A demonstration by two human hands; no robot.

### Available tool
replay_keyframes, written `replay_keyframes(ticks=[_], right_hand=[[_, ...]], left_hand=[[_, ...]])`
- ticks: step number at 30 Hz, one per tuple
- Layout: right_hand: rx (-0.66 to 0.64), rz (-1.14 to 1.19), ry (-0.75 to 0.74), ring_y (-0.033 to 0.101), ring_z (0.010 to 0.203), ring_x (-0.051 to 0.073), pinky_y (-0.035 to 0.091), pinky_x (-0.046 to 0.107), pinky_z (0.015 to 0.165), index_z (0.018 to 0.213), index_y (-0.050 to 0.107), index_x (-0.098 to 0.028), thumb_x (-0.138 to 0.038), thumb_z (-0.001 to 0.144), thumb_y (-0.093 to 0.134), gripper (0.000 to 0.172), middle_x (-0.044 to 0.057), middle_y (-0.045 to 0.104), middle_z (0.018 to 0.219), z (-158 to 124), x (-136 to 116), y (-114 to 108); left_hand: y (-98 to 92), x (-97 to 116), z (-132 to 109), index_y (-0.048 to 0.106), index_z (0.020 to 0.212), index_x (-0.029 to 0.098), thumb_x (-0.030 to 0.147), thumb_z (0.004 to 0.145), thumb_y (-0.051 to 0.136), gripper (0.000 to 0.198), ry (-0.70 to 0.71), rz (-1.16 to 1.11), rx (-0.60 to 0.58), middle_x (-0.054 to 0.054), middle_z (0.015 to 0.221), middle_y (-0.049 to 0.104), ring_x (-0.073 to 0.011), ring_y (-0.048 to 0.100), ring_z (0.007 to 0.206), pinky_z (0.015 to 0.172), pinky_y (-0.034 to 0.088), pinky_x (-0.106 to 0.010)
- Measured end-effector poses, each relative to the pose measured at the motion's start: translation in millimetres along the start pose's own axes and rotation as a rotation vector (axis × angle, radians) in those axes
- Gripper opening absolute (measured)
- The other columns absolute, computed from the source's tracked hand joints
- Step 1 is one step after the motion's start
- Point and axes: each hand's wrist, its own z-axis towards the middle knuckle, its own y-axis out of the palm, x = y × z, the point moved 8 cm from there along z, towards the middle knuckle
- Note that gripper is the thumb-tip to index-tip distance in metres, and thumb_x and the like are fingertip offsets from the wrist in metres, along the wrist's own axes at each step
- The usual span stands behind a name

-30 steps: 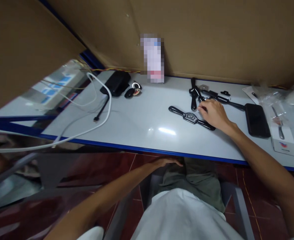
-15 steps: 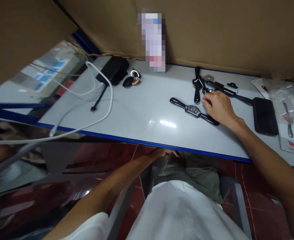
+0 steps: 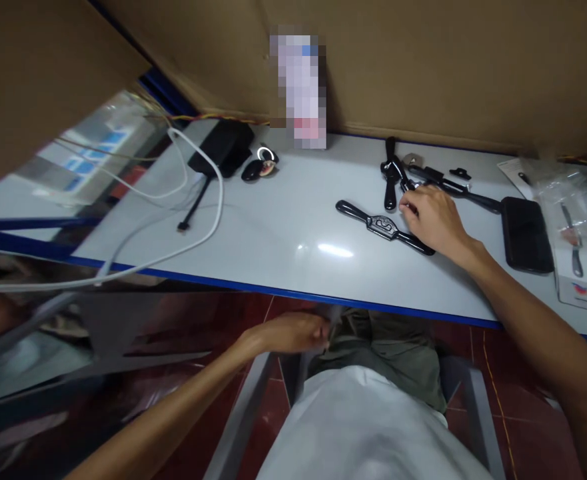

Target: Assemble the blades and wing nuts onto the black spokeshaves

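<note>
My right hand (image 3: 434, 217) rests over the table with curled fingers, beside several black metal spokeshaves. Its fingertips meet the end of a black shiny piece (image 3: 402, 175), and the hand hides whatever lies under it. Just left of the hand lies a spokeshave (image 3: 382, 227) with a patterned middle, its right handle close to the wrist. Another spokeshave (image 3: 390, 175) stands more lengthwise behind it, and a longer one (image 3: 456, 189) stretches toward the phone. Below the table edge, my left hand (image 3: 300, 332) hovers near my lap, blurred, its fingers not clear.
A black phone (image 3: 527, 235) and packaged tools in clear plastic (image 3: 579, 267) lie at the right. A small black clip-like part (image 3: 460, 174) and a round metal disc (image 3: 413, 160) sit at the back. A white cable (image 3: 220, 200), black box (image 3: 223, 148) and dark oval item (image 3: 252, 171) occupy the left.
My left hand has come out from under the table edge, moving left and down toward me. My right hand stays by the spokeshaves. The view has shifted slightly.
</note>
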Motion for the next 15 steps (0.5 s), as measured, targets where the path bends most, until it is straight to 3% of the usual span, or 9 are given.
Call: replay_keyframes(ticks=[2,4,5,7,9,10,12,15], right_hand=[[-0.002,0.001,-0.003,0.061,0.095,0.029,0.042,0.041,0.086,0.096,0.074,-0.017,-0.017,0.098,0.051,0.023,0.011,0.072,0.096,-1,-1,0],[-0.002,0.002,-0.008,0.062,0.096,0.028,0.042,0.040,0.086,0.095,0.074,-0.017,-0.017,0.099,0.052,0.023,0.011,0.073,0.097,-3,-3,0],[0.000,0.002,-0.010,0.062,0.096,0.028,0.042,0.040,0.085,0.095,0.074,-0.017,-0.017,0.099,0.052,0.023,0.010,0.073,0.097,-4,-3,0],[0.007,0.001,-0.014,0.063,0.094,0.027,0.041,0.038,0.085,0.093,0.074,-0.017,-0.015,0.099,0.052,0.023,0.010,0.074,0.096,-5,-3,0],[0.020,0.003,-0.017,0.063,0.091,0.025,0.041,0.037,0.083,0.091,0.074,-0.017,-0.014,0.099,0.053,0.023,0.010,0.074,0.094,-6,-3,-1],[0.028,0.005,-0.021,0.063,0.090,0.025,0.041,0.036,0.082,0.090,0.074,-0.017,-0.014,0.098,0.053,0.022,0.010,0.074,0.093,-6,-3,-2],[0.052,0.014,-0.029,0.063,0.089,0.025,0.041,0.036,0.081,0.087,0.073,-0.016,-0.013,0.098,0.055,0.021,0.010,0.074,0.090,-7,-4,-3],[0.104,0.045,-0.035,0.064,0.087,0.025,0.042,0.036,0.080,0.084,0.072,-0.017,-0.013,0.097,0.057,0.020,0.009,0.073,0.086,-9,-5,-4]], left_hand=[[-8.1,36,-22,0.077,0.084,0.028,0.035,0.080,0.085,0.011,0.113,-0.027,-0.214,0.006,0.075,0.074,-0.0175,0.071,0.069,0.061,0.053,-0.024],[-26.5,75,-35,0.077,0.094,0.031,0.039,0.094,0.071,0.010,0.246,-0.073,-0.336,0.004,0.089,0.079,-0.0181,0.073,0.079,0.069,0.052,-0.024],[-40.5,91,-33,0.076,0.098,0.029,0.042,0.099,0.063,0.019,0.305,-0.081,-0.316,0.002,0.090,0.079,-0.0183,0.072,0.079,0.070,0.051,-0.025],[-77.7,110,-13,0.073,0.089,0.025,0.046,0.105,0.048,0.037,0.372,-0.014,-0.080,0.000,0.081,0.075,-0.0171,0.068,0.069,0.066,0.048,-0.026],[-123.1,112,18,0.064,0.070,0.022,0.050,0.107,0.039,0.052,0.362,0.267,0.376,0.001,0.062,0.064,-0.0156,0.057,0.055,0.059,0.041,-0.027],[-137.5,109,36,0.062,0.068,0.021,0.050,0.106,0.040,0.053,0.347,0.339,0.506,0.000,0.059,0.060,-0.0158,0.052,0.052,0.057,0.035,-0.028],[-157.0,102,71,0.057,0.063,0.021,0.048,0.107,0.037,0.056,0.362,0.430,0.659,-0.001,0.054,0.055,-0.0165,0.047,0.048,0.056,0.028,-0.029],[-170.4,95,107,0.055,0.060,0.022,0.046,0.108,0.039,0.056,0.459,0.549,0.777,-0.002,0.053,0.056,-0.0172,0.048,0.048,0.055,0.024,-0.030]])
